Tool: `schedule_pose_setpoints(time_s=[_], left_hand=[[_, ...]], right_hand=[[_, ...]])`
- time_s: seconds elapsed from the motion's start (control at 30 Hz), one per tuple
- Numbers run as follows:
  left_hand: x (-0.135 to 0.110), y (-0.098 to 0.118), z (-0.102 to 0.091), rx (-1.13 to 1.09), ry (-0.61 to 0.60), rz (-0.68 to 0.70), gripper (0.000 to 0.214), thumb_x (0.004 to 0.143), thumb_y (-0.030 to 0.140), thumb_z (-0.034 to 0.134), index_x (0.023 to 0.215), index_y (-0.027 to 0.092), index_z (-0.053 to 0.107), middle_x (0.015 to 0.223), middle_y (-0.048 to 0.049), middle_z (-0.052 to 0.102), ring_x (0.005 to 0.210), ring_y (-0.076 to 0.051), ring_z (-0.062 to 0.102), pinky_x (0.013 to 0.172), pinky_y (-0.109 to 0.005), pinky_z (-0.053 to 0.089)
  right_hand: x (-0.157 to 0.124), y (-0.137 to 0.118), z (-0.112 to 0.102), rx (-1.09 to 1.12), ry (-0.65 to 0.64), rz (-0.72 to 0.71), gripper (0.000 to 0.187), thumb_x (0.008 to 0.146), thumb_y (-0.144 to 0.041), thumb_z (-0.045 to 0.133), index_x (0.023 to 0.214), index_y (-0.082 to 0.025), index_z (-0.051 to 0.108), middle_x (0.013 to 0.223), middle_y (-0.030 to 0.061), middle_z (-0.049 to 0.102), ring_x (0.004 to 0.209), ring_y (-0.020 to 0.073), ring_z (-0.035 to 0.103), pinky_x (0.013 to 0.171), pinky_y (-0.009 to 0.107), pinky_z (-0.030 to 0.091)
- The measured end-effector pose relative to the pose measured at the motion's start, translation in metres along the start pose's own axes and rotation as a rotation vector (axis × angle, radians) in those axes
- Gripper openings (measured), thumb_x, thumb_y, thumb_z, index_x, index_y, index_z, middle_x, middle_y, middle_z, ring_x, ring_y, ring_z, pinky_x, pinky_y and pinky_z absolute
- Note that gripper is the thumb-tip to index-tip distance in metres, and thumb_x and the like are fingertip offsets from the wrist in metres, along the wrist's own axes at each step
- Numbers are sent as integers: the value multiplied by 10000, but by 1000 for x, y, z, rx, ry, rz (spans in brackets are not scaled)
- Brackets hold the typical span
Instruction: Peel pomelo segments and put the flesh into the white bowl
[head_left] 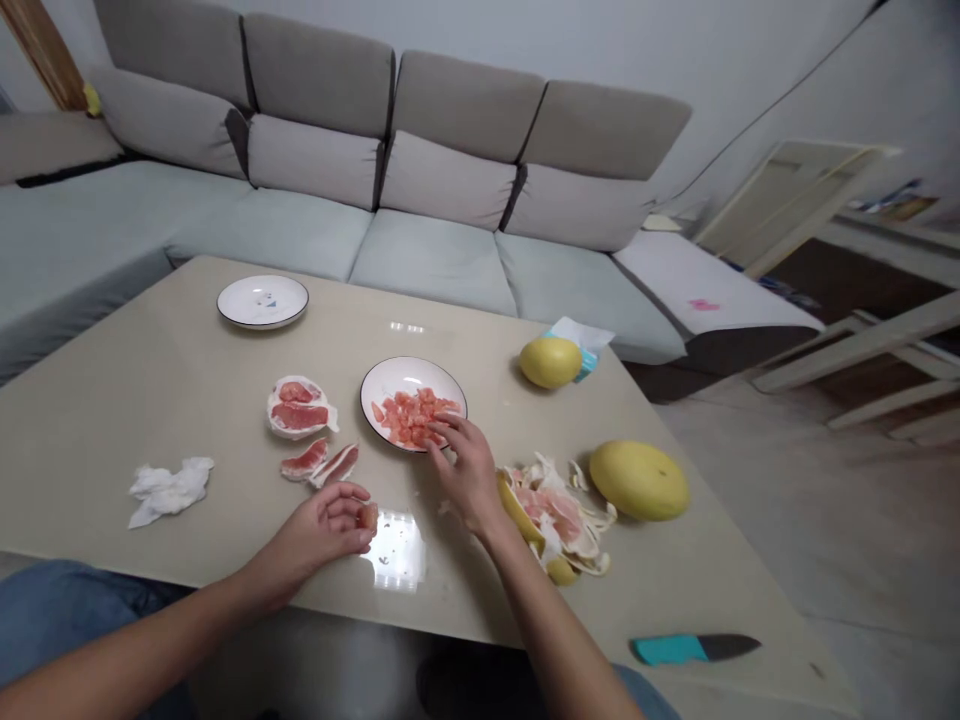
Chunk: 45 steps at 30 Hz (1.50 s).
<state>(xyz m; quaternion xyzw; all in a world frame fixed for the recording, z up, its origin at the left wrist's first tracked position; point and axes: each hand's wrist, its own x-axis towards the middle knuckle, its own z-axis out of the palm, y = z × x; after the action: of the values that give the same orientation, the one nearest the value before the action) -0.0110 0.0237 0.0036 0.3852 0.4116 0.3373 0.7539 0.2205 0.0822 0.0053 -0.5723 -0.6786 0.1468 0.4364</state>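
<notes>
My left hand hovers low over the table near its front edge, fingers curled round a small pink piece of pomelo flesh. My right hand reaches to the near rim of a white plate that holds several pink pomelo pieces; its fingertips touch the pieces at the plate's edge. A half-peeled pomelo chunk and two loose segments lie left of the plate. A heap of peel and pith sits just right of my right wrist.
A beige table carries an empty white plate at the back left, a crumpled tissue, two whole yellow pomelos and a teal-handled knife at the front right. A grey sofa stands behind.
</notes>
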Motion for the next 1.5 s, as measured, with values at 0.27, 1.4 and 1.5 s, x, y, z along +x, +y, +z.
schedule_pose_setpoints(time_s=[0.27,1.4,1.5], left_hand=[[-9,-5,12,273,45,140,240,734,187,711,944,171,596,893,-39,626,831,-164,612,711,-257,519],[-6,-6,15,-21,-61,80,260,711,221,777,897,157,607,787,-14,641,757,-134,607,732,-275,512],[-7,-1,16,-64,-35,41,320,702,197,783,957,171,592,809,-3,617,770,-137,598,733,-288,511]], right_hand=[[-79,-64,-8,519,-368,397,210,794,-315,697,975,-209,696,816,27,683,735,172,624,659,268,488],[-92,-54,2,1094,-342,820,291,689,-404,813,861,-186,728,784,17,702,663,130,625,705,282,533],[-83,-49,-5,916,-277,705,304,721,-415,780,900,-180,708,828,40,709,721,161,641,742,314,531]])
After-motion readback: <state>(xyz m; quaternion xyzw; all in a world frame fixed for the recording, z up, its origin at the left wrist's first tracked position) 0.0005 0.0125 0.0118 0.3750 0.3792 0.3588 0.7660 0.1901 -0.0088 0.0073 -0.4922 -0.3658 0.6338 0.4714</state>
